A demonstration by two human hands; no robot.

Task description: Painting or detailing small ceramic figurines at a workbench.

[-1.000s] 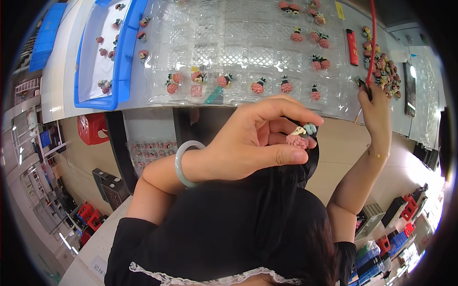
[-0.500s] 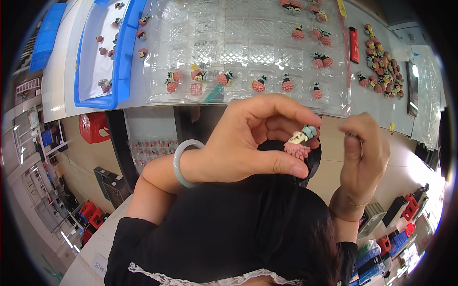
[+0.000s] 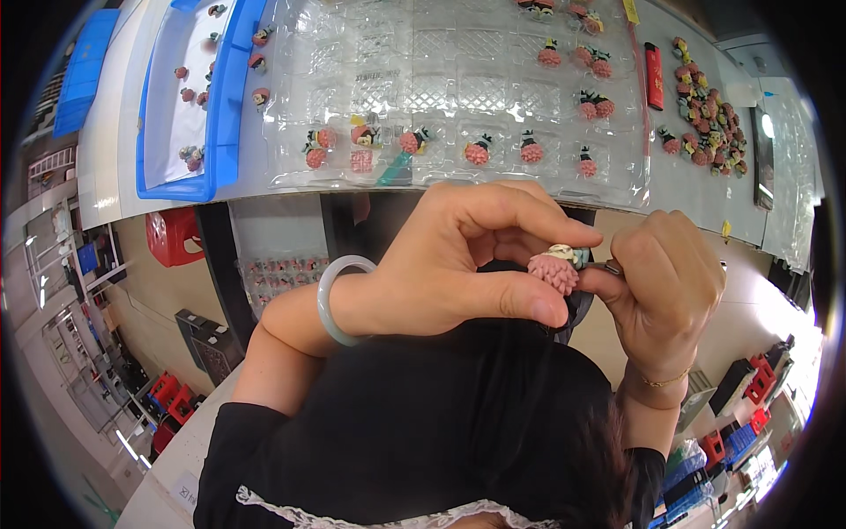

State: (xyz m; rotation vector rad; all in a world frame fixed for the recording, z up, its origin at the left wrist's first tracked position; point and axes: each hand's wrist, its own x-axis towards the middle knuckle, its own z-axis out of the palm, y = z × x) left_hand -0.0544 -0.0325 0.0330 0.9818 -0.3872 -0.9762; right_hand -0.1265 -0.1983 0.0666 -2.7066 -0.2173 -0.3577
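Held between the thumb and fingers of my left hand [image 3: 476, 264] is a small figurine [image 3: 554, 271] with a pink petalled base and a pale and blue-green top. The base faces me, and the top points toward my right hand. My right hand [image 3: 665, 286] is closed right beside the figurine, its thumb at or very near the top. A thin metal tool [image 3: 611, 267] shows a little between its thumb and curled fingers; its kind is hidden. Beyond my hands, a clear plastic tray [image 3: 432, 93] holds several similar pink figurines [image 3: 477, 150] in its pockets.
A blue bin [image 3: 226, 132] with a few figurine pieces stands at the left of the table. To the right lie a red box [image 3: 653, 77], a heap of figurines [image 3: 712, 123] and a dark phone-like slab [image 3: 764, 159]. A red container [image 3: 172, 238] sits below the table edge.
My right hand has moved left, up to the figurine. The figurine has been tipped in my left hand, so its pink base faces me more and its top points right.
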